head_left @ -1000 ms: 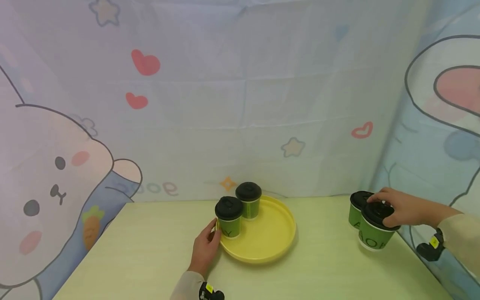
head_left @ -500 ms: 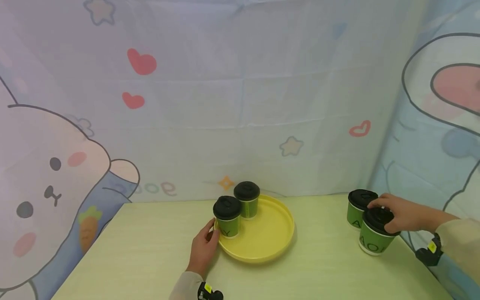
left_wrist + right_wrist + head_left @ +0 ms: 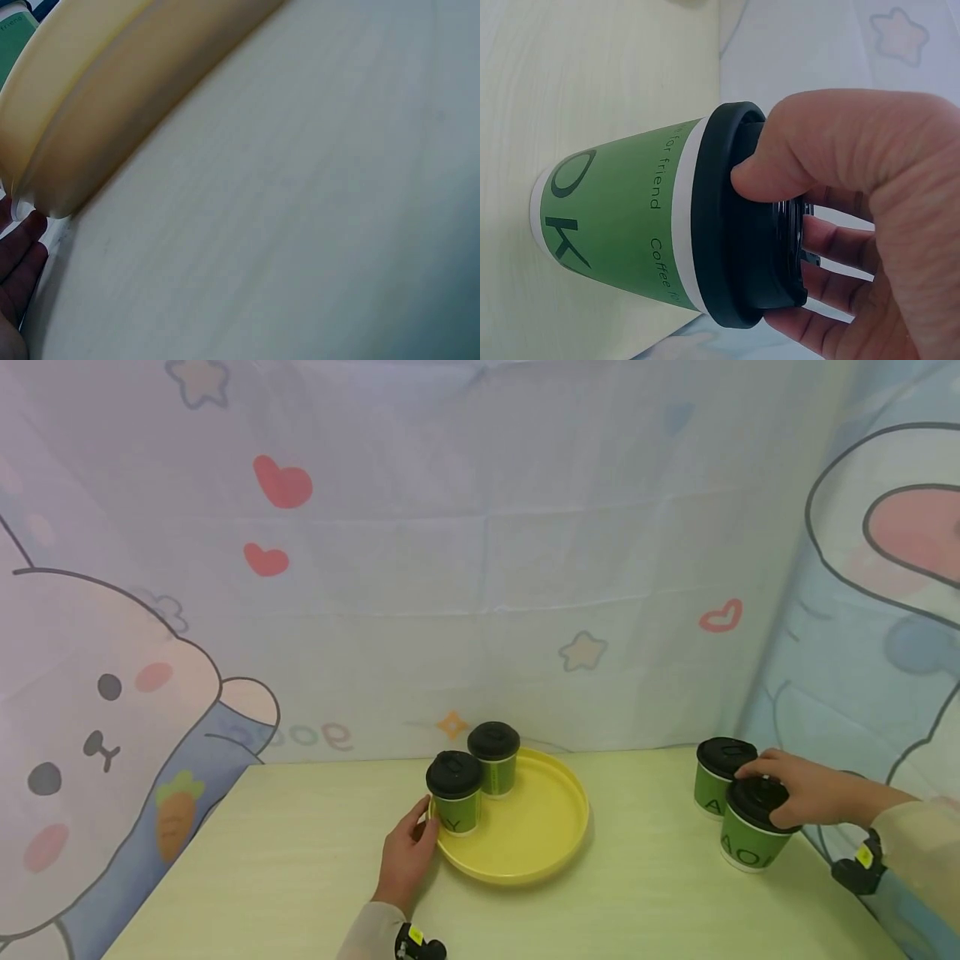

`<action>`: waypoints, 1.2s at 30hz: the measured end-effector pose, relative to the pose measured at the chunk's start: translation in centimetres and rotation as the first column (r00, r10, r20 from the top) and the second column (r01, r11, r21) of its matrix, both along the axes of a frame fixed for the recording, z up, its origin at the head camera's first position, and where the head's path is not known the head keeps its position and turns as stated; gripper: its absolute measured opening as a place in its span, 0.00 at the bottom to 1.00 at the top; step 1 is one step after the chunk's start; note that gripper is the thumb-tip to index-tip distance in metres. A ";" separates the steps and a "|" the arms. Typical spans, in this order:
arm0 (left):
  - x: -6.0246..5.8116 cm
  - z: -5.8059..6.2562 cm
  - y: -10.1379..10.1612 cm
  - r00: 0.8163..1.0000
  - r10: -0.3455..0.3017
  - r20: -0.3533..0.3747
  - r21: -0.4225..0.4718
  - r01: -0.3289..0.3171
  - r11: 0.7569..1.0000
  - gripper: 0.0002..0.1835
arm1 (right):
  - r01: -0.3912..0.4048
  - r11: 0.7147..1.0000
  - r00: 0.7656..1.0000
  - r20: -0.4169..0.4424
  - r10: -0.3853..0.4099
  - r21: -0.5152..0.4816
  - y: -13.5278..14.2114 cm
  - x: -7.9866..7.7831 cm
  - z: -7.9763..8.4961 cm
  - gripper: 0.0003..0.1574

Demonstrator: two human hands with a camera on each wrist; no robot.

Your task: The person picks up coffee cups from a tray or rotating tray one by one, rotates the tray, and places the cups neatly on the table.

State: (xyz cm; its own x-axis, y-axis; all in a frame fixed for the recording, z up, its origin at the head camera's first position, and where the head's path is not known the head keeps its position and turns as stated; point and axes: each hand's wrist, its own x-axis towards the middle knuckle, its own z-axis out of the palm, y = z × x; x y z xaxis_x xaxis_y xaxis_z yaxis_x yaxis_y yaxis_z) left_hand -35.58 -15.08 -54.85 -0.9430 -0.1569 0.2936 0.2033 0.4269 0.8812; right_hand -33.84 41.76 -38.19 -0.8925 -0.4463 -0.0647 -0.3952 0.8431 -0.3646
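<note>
In the head view my right hand (image 3: pixel 806 789) grips a green paper coffee cup (image 3: pixel 753 843) by its black lid (image 3: pixel 731 217), thumb on the near side and fingers across the far side. Just behind it stands a second green cup (image 3: pixel 711 789) with a black lid. My left hand (image 3: pixel 405 860) rests at the left edge of a round yellow tray (image 3: pixel 540 835), fingertips right at its rim; the left wrist view shows some of those fingers (image 3: pixel 22 251). On the tray's left side stand two more lidded cups, a front one (image 3: pixel 459 814) and a back one (image 3: pixel 501 777).
The pale table (image 3: pixel 300 860) ends at a printed cloth backdrop (image 3: pixel 420 568) behind and at the right. The held cup is close to the table's right edge. Table surface lies between the tray and the right-hand cups.
The held cup has come down slightly, and the right hand has shifted with it, uncovering more of the lid behind. The left hand and tray stay in place; the head view shifts slightly.
</note>
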 end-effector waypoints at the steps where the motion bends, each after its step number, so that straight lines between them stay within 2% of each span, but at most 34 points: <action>1: 0.0 0.0 0.0 1.000 0.002 0.001 0.001 -0.002 1.000 0.26 | 0.000 1.000 1.000 -0.001 0.000 0.000 0.0 0.0 0.0 0.43; 8: -0.1 0.0 0.0 1.000 0.009 0.005 -0.004 -0.009 1.000 0.26 | 0.003 1.000 1.000 0.003 -0.003 -0.009 0.0 0.1 -0.1 0.44; 16: 0.2 0.1 -0.1 1.000 -0.002 0.016 0.008 0.002 1.000 0.26 | -0.009 1.000 0.999 0.044 0.010 -0.024 -0.1 0.1 0.1 0.45; 22: 0.2 0.1 -0.1 1.000 0.007 0.023 0.012 -0.007 1.000 0.26 | -0.022 0.999 0.999 0.030 0.023 -0.035 0.0 0.1 0.1 0.44; 25: 0.2 0.0 -0.1 1.000 0.003 0.023 0.016 -0.003 1.000 0.26 | -0.028 0.999 1.000 -0.007 0.028 -0.033 0.1 0.0 0.0 0.43; 28: 0.1 0.0 -0.1 1.000 0.000 0.018 0.015 0.000 1.000 0.26 | -0.046 0.998 0.996 -0.081 0.042 -0.037 -0.2 -0.1 0.0 0.39; 33: 0.0 0.0 -0.1 1.000 -0.001 0.020 0.017 0.001 1.000 0.26 | -0.095 0.994 0.970 -0.229 0.080 -0.053 -1.7 -0.6 0.3 0.33; 36: 0.0 0.0 -0.1 1.000 -0.001 0.021 0.020 0.001 1.000 0.26 | -0.098 0.993 0.963 -0.259 0.078 -0.067 -3.3 -1.1 0.8 0.32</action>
State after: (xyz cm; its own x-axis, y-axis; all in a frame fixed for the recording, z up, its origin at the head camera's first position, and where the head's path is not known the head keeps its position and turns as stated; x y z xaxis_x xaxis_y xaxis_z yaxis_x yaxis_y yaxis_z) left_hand -35.60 -15.15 -54.87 -0.9489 -0.1614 0.2711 0.1856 0.4093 0.8933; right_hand -34.94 38.47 -37.37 -0.8317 -0.5186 0.1983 -0.5552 0.7736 -0.3055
